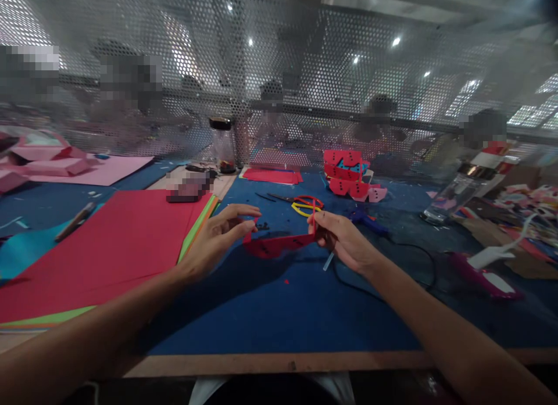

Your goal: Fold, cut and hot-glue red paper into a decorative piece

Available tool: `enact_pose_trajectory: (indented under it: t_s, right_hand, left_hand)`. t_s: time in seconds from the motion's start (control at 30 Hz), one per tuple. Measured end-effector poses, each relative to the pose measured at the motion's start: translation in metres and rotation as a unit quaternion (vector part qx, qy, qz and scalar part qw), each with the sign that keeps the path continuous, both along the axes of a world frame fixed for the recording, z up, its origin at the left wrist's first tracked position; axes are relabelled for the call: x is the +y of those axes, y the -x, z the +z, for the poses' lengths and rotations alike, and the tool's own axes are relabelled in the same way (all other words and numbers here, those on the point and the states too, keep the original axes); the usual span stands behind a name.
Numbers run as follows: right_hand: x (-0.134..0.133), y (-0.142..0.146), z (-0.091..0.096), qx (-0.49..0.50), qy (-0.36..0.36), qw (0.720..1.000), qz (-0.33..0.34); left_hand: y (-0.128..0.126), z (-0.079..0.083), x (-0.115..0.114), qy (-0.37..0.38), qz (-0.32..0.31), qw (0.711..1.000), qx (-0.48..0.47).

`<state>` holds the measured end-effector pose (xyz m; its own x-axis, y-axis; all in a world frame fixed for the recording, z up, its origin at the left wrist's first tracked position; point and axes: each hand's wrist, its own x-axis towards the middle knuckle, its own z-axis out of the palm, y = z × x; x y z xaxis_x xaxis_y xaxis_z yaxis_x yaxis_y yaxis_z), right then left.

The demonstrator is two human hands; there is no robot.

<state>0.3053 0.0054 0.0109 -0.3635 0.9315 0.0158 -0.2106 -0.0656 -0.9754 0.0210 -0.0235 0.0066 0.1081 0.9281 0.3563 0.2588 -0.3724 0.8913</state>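
Observation:
Both my hands hold a small red paper cut-out (279, 244) with black marks, lifted a little above the blue mat (279, 312). My left hand (220, 233) pinches its left end, where a flap is folded upward, with the other fingers stretched out. My right hand (342, 237) is closed on its right end, where another narrow strip stands upright. Just behind the piece lie scissors (300, 203) with red and yellow handles.
A stack of red and green paper sheets (100, 248) lies at the left. Finished red pieces (349, 178) are piled at the back, near a jar (223, 143). A purple glue gun (483, 271) with its cable lies at the right. A perforated metal screen (305, 79) closes the back.

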Motion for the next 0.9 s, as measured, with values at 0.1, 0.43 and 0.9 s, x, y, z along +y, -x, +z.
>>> enact_pose_trajectory:
  t_s: [0.1,0.43,0.9]
  right_hand:
    - [-0.002,0.001,0.001,-0.006,-0.007,1.0,0.01]
    - [-0.009,0.006,0.006,0.027,-0.025,0.998,0.05]
    - [-0.025,0.018,0.018,-0.004,-0.177,0.98,-0.096]
  left_hand:
    - [-0.001,-0.001,0.001,0.04,0.025,0.999,-0.009]
    - [-0.004,0.015,-0.001,-0.031,0.06,0.998,0.009]
    - [-0.054,0.047,-0.031,-0.292,0.024,0.945,0.142]
